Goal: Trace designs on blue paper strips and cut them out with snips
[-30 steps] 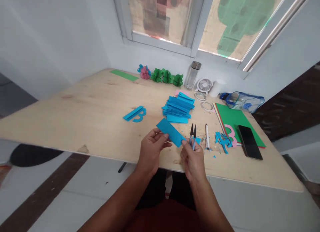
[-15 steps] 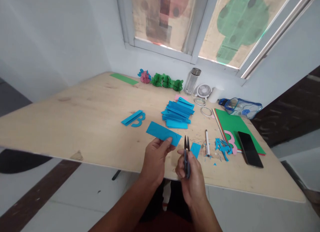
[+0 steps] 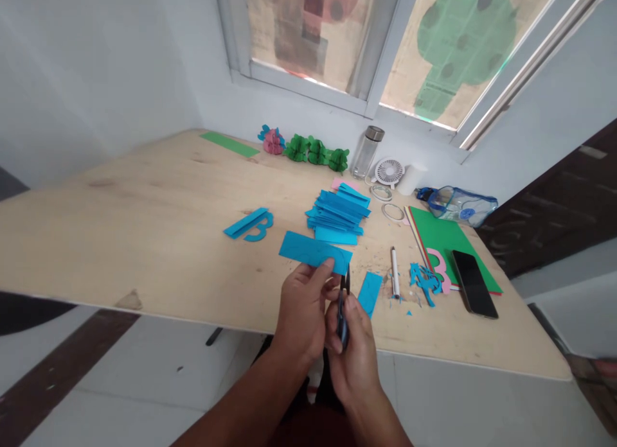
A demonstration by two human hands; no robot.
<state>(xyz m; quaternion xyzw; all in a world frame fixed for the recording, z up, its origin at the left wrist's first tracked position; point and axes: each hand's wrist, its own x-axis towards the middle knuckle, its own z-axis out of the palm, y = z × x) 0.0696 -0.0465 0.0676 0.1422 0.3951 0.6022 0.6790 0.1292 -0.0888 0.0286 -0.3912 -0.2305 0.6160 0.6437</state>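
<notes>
Between thumb and fingers, my left hand point(image 3: 306, 302) pinches a blue paper strip point(image 3: 308, 249) with a faint drawn curve on it. Thread snips point(image 3: 343, 312) are gripped in my right hand point(image 3: 354, 338), blades pointing up at the strip's right end. Whether the blades touch the paper I cannot tell. Another blue paper piece point(image 3: 370, 293) lies just right of my right hand. Beyond the held strip is a pile of folded blue strips point(image 3: 337, 212). To the left lie a folded blue strip point(image 3: 245, 223) and a blue curved cutout point(image 3: 260, 228).
A white pen point(image 3: 394, 273), blue paper scraps point(image 3: 425, 281), a pink cutout point(image 3: 441, 270), a phone point(image 3: 473, 284) and green paper point(image 3: 446, 241) lie to the right. Along the back stand green paper ornaments point(image 3: 315, 151), a glass bottle point(image 3: 367, 153), a small fan point(image 3: 389, 171) and a clear pouch point(image 3: 463, 205).
My right hand has let go of the strip's end and swung the snips up and left to the paper. My left hand has turned the strip closer to level.
</notes>
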